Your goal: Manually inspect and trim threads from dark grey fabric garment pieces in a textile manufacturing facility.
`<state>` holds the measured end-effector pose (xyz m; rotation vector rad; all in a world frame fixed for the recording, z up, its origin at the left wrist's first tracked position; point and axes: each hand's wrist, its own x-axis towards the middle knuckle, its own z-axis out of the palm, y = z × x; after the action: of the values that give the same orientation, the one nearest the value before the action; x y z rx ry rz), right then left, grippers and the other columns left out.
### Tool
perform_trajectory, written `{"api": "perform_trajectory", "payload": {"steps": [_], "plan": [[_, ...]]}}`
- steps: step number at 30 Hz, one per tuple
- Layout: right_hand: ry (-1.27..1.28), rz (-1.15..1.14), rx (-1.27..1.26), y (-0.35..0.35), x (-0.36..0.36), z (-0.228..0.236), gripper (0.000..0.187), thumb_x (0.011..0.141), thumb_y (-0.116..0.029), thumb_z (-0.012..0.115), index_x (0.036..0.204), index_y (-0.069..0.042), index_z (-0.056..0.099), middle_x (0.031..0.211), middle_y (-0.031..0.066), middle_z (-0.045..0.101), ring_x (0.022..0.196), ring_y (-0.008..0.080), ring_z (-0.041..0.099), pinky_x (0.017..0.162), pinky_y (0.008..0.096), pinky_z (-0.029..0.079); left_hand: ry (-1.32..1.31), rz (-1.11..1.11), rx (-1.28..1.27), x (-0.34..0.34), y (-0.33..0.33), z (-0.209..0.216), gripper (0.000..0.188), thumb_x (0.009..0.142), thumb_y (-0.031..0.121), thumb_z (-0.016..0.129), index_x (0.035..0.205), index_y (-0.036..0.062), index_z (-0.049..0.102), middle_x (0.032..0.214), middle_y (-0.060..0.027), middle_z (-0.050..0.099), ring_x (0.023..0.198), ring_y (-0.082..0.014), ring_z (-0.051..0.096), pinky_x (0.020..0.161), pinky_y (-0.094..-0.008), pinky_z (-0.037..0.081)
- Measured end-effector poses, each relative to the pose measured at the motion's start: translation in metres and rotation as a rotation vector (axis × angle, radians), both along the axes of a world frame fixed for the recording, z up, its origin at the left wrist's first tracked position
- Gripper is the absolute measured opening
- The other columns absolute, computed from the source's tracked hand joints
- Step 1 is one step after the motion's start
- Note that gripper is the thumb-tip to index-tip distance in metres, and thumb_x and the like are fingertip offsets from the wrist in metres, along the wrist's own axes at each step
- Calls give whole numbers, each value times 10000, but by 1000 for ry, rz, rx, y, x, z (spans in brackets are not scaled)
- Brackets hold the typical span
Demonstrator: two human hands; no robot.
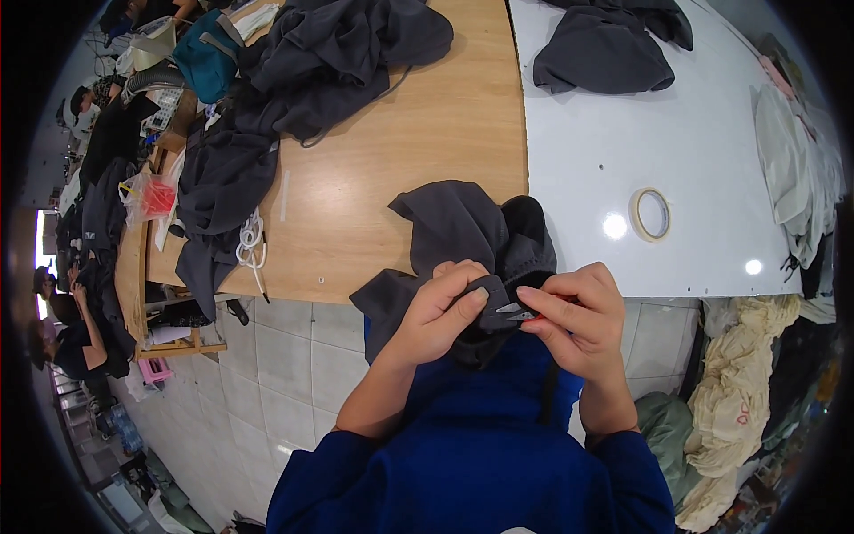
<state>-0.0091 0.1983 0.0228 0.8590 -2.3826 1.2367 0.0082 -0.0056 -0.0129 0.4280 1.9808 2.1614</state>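
A dark grey garment [454, 222] hangs over the front edge of the table and bunches up against my body. My left hand [440, 311] is closed on a folded edge of it, thumb on top. My right hand [578, 319] pinches small thread snips with pointed metal blades [510, 309] and a bit of red at the grip. The blade tips lie against the fabric beside my left thumb. Most of the snips' handle is hidden by my right fingers.
A roll of tape [649, 214] lies on the white tabletop [578, 258]. More dark garments [329, 67] are heaped on the wooden table [400, 133], near a white cord [252, 238]. Cream cloth [729, 392] is piled at right. Other people [76, 334] sit at far left.
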Motion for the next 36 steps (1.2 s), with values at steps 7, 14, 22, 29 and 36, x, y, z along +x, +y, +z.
{"api": "perform_trajectory", "payload": {"steps": [7,14,22,29,36], "plan": [[11,-15,-16,1,1,-5,328,584,-219,781,904,-174,729,745,-44,583,629,136,439,564,251,360,-112,28,54,3,4,3,136,913,146,505,919,25,568,860,-31,534,796,-159,432,806,-279,306],[-20,-36,-93,4,4,-9,315,592,-193,782,900,-159,728,737,-30,580,641,141,446,568,248,360,-117,4,22,3,2,2,152,936,135,473,938,-5,530,877,-12,485,740,-67,418,658,-186,345],[-107,5,-130,6,5,-8,375,608,-184,779,972,-126,708,752,1,595,652,162,485,580,254,386,-137,4,68,2,4,1,130,917,122,494,917,24,579,895,-31,550,837,-157,450,801,-281,319],[-339,516,-178,1,5,-10,555,610,-326,806,1073,-62,651,626,25,554,525,198,533,491,278,397,-1,12,202,-2,8,-10,203,925,148,445,1020,15,566,1035,-78,575,984,-206,504,911,-323,335],[-192,506,-88,0,2,-18,624,568,-245,834,1121,-49,623,522,15,470,447,143,472,439,250,339,114,-22,151,-6,5,-13,221,932,166,440,1029,8,559,1057,-90,557,994,-208,497,905,-322,351]]}}
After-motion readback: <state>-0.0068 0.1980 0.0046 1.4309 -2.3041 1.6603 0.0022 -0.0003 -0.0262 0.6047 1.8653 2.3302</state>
